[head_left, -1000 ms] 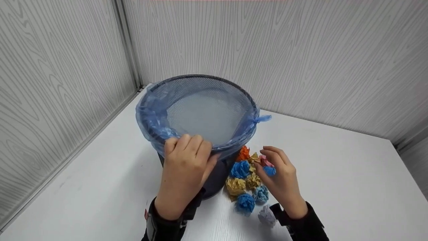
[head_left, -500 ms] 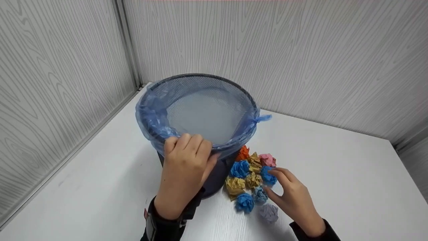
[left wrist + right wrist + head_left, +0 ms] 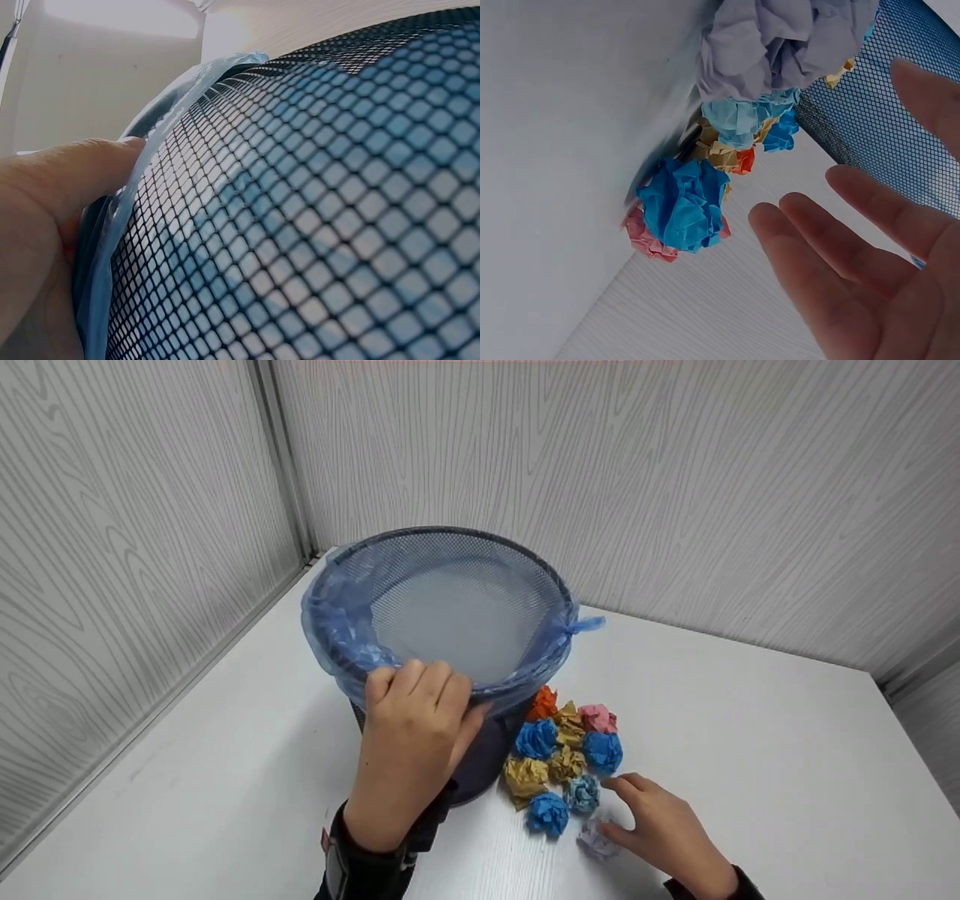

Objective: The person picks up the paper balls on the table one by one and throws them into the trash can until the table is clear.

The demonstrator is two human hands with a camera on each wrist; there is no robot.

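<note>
**Head view: bin held, lilac ball next**

Head view, centre frame: our left hand [image 3: 409,750] grips the bin [image 3: 442,607] by its near rim, fingers curled over the liner [image 3: 330,622]. Lower right, the paper balls [image 3: 562,757] sit beside the bin's base. Our right hand [image 3: 664,832], fingers relaxed and holding nothing, touches the lilac ball [image 3: 596,840]. We judge a pickup is beginning; next, pinch it.

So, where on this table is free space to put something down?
The white table is bare right of the paper balls, up to the wall, and left of the mesh bin toward the left wall. Crowded: between the bin's base and the right hand, where the balls lie clustered.
</note>
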